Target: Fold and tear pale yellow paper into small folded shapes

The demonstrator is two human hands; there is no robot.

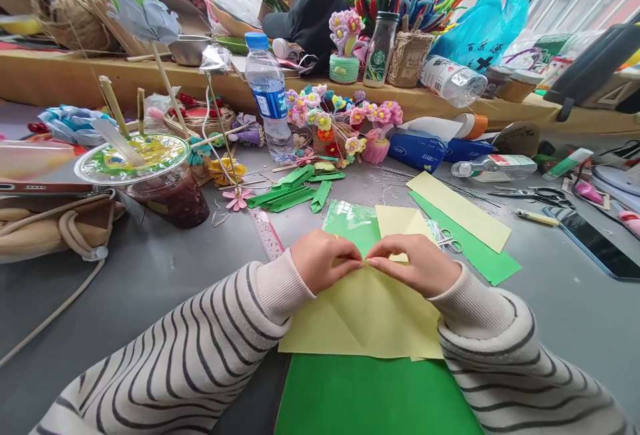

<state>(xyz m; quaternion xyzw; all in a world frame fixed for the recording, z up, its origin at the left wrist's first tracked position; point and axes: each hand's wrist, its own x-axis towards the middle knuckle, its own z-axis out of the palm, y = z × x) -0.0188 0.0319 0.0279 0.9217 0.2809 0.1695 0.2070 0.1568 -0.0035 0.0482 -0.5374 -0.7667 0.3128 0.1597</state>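
Observation:
A sheet of pale yellow paper [350, 318] with crease lines lies over green paper [375, 395] on the grey table. My left hand [324, 260] pinches the yellow paper's far edge near its middle, thumb against fingers. Nearly touching it, my right hand [417, 263] pinches the same spot from the other side. Just beyond my hands are a smaller yellow piece [397, 218], a clear plastic sleeve [345, 212] over green, and small scissors [450, 240]. My fingers hide the exact part of the paper being pinched.
Folded green paper strips [293, 195] and a pink ruler [267, 232] lie ahead. At left stands a drink cup [173, 198]; behind is a water bottle [270, 98]. To the right are yellow and green strips [460, 212], pliers [537, 195] and a phone [597, 242].

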